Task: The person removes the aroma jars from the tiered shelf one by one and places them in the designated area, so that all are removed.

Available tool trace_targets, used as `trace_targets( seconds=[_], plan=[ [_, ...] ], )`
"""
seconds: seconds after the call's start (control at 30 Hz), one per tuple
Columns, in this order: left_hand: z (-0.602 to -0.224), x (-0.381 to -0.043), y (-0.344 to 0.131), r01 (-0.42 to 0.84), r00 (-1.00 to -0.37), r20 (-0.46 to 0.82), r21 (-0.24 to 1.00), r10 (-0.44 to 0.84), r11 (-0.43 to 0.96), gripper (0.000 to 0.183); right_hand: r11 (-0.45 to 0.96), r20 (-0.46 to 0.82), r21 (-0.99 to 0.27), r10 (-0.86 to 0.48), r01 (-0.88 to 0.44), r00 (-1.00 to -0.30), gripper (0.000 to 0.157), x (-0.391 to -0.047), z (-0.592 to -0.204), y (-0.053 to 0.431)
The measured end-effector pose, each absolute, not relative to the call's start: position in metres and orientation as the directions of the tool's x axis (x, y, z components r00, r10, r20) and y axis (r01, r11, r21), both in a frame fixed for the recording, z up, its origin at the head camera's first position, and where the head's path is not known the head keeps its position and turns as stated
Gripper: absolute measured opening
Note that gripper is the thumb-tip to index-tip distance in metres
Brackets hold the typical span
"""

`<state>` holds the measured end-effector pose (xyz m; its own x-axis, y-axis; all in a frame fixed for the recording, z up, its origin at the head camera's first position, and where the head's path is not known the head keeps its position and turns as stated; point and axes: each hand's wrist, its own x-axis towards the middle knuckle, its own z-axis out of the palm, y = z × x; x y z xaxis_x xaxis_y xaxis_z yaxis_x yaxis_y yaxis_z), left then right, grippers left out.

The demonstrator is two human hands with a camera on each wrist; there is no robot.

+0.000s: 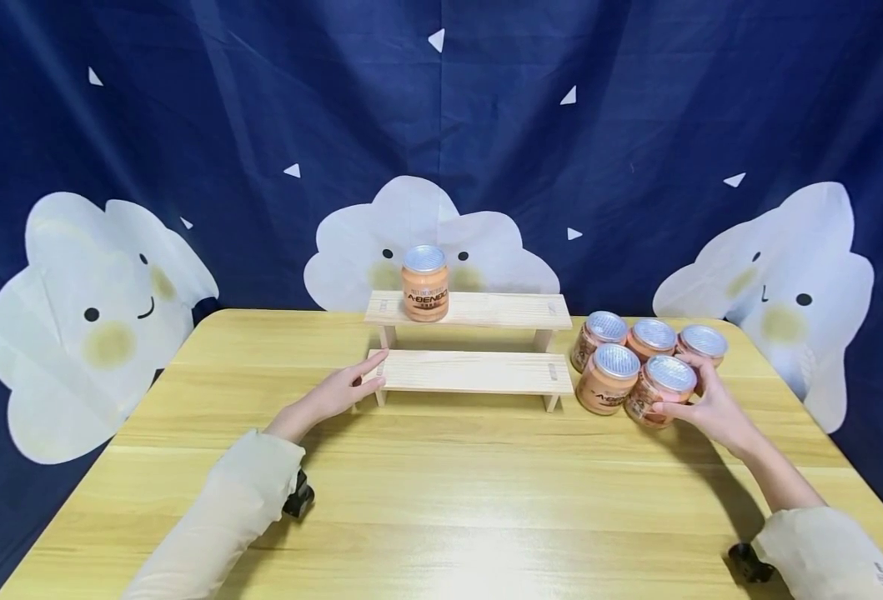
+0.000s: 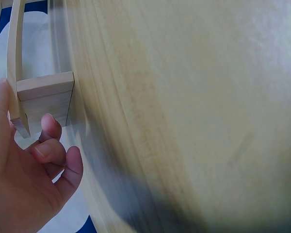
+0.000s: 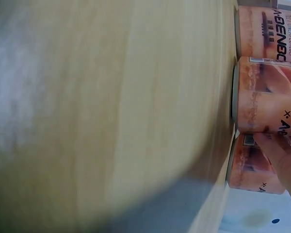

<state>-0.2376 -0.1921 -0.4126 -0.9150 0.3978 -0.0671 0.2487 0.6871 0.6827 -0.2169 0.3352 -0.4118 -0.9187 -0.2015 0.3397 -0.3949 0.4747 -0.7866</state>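
A two-tier wooden display shelf (image 1: 471,371) stands at the far middle of the table. My left hand (image 1: 332,393) is at the left end of its lower step, one finger touching the board's edge. In the left wrist view, the other fingers (image 2: 73,167) are loosely bent near the wooden leg. My right hand (image 1: 719,414) holds the front right jar (image 1: 662,387) from its right side, thumb in front and fingers behind. Several similar orange jars with silver lids stand close around it, including the front left jar (image 1: 606,383). The right wrist view partly cuts off the held jar (image 3: 262,97).
One more jar (image 1: 425,287) stands upright on the upper step, left of its middle. The clustered jars stand just right of the shelf. A dark blue curtain (image 1: 441,108) with white clouds hangs behind the wooden table (image 1: 441,483).
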Motion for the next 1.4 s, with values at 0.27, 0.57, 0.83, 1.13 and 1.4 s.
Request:
trace_targets(
  seconds=[0.27,0.57,0.83,1.13,1.4],
  plan=[
    [-0.413,-0.238,-0.193,0.246,-0.922,-0.059,0.677,0.383,0.694,0.060,0.480,0.315,-0.790,-0.219,-0.383,-0.924,0.073,-0.218,-0.410,0.335],
    [-0.416,-0.240,-0.195,0.250,-0.923,-0.055,0.669,0.382,0.700,0.061,0.247,0.473,-0.832,-0.153,-0.497,-0.867,0.072,-0.223,-0.389,0.333],
    [-0.415,-0.240,-0.194,0.239,-0.921,-0.068,0.679,0.383,0.694,0.061,0.330,0.470,-0.801,-0.169,-0.499,-0.866,0.068,-0.231,-0.353,0.305],
    [-0.416,-0.240,-0.194,0.250,-0.918,-0.059,0.681,0.392,0.688,0.061,0.223,0.472,-0.819,-0.261,-0.528,-0.842,0.065,-0.243,-0.340,0.246],
    [-0.416,-0.241,-0.192,0.238,-0.921,-0.072,0.675,0.383,0.698,0.060,0.184,0.405,-0.858,-0.333,-0.480,-0.852,0.066,-0.263,-0.342,0.189]
  ],
)
